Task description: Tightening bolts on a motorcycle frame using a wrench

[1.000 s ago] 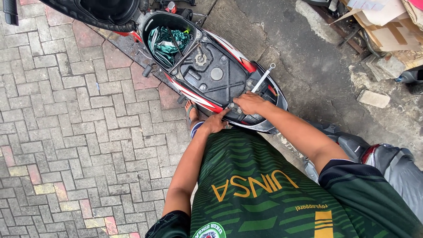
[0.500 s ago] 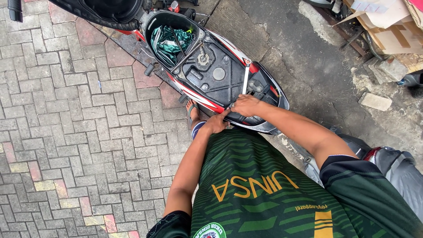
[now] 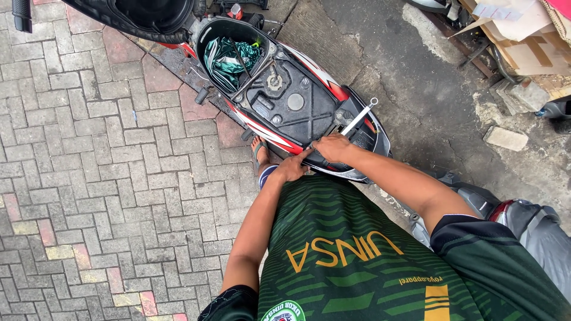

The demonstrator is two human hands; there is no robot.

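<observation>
Shirt: a green striped jersey (image 3: 357, 255) with yellow lettering fills the bottom of the view, nearest the camera.
Left hand: the left hand (image 3: 291, 169) rests on the rear edge of the scooter (image 3: 297, 101), just below the tail; fingers curled around the edge of the bodywork, gripping it.
Right hand: the right hand (image 3: 333, 147) lies on the tail of the scooter, just beside the left hand; fingers bent down over the black panel, though whether they clasp anything cannot be told.
Foot: a sandalled foot (image 3: 260, 151) stands on the paving, touching close to the scooter's left flank.
Scooter: stands at a slant across the brick paving (image 3: 89, 178) and the dark concrete, its tail toward the person; the seat (image 3: 143, 15) is lifted up at the far end.
Metal rod: a thin silver rod (image 3: 358, 116) lies slanted on the tail, just beyond the right hand.
Storage well: open, holding crumpled green cloth (image 3: 229, 56).
Far right: stacked cardboard (image 3: 523, 35) and a loose paving slab (image 3: 507, 138), well apart from the hands.
</observation>
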